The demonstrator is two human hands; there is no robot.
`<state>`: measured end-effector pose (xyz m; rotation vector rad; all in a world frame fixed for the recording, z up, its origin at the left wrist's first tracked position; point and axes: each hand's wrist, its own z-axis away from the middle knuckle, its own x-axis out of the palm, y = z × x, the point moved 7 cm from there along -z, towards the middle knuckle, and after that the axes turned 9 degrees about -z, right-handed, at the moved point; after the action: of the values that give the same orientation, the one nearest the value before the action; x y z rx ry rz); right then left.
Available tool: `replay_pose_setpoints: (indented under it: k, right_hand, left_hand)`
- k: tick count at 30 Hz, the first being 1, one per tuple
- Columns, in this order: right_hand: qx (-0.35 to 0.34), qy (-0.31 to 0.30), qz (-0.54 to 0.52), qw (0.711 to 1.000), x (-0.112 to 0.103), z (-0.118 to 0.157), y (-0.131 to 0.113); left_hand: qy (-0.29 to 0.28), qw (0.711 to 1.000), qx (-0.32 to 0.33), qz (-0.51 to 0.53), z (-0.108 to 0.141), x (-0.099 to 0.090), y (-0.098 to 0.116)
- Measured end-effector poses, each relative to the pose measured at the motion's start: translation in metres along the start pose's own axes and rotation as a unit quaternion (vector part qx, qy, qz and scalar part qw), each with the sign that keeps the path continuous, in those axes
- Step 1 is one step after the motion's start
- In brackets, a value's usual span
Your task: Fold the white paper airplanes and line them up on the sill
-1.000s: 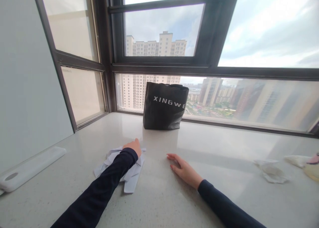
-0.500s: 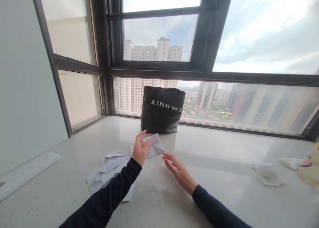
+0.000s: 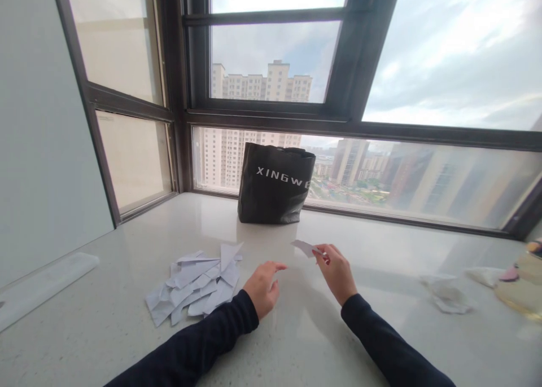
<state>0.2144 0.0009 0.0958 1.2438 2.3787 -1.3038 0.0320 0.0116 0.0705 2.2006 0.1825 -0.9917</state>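
Between thumb and fingers, my right hand [image 3: 336,269] pinches a small piece of white folded paper [image 3: 305,248], held above the sill and seen nearly edge-on. My left hand [image 3: 264,285] is apart from it, lower and to the left, with thumb and index finger spread and nothing between them. Left of that hand lies a loose heap of white paper pieces [image 3: 197,285], several of them creased and overlapping. My left sleeve runs close in front of the heap's lower edge.
A black bag [image 3: 275,187] with white lettering stands upright against the window at the back. On the left lies a long whitish bar [image 3: 46,288]. Small pale packets [image 3: 449,294] and a yellowish plush-like object [image 3: 520,288] sit on the right of the pale sill [image 3: 381,330].
The paper has passed from my left hand to my right, which rose and moved right with it. My left hand came down and right, empty, uncovering more of the heap.
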Motion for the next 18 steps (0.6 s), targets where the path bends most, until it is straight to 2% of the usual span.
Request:
replay_pose_setpoints:
  k: [2,4,6,10,14,16,18]
  right_hand:
    - [-0.029,-0.048,0.079,0.995,-0.002,-0.001,0.012]
    - [-0.013,-0.101,0.138,0.985,0.001,0.003,0.029]
    - [0.013,-0.109,0.2,0.974,0.002,0.007,0.041]
    - [0.013,-0.11,0.276,0.955,0.009,0.008,0.036]
    - [-0.005,-0.19,0.263,0.946,0.032,0.01,0.029]
    - [0.002,-0.225,0.257,0.94,0.041,0.008,0.034]
    - [0.015,-0.228,0.259,0.938,0.044,0.002,0.043]
  left_hand:
    - [-0.068,0.993,0.063,-0.073,0.005,0.013,0.01]
    - [-0.115,0.981,0.102,-0.116,0.011,0.023,0.014]
    - [-0.142,0.973,0.121,-0.135,0.015,0.029,0.016]
    - [-0.164,0.967,0.123,-0.153,0.018,0.036,0.013]
    - [-0.165,0.965,0.124,-0.159,0.018,0.038,0.012]
    - [-0.166,0.965,0.126,-0.16,0.018,0.038,0.013]
    - [-0.166,0.965,0.126,-0.162,0.018,0.038,0.013]
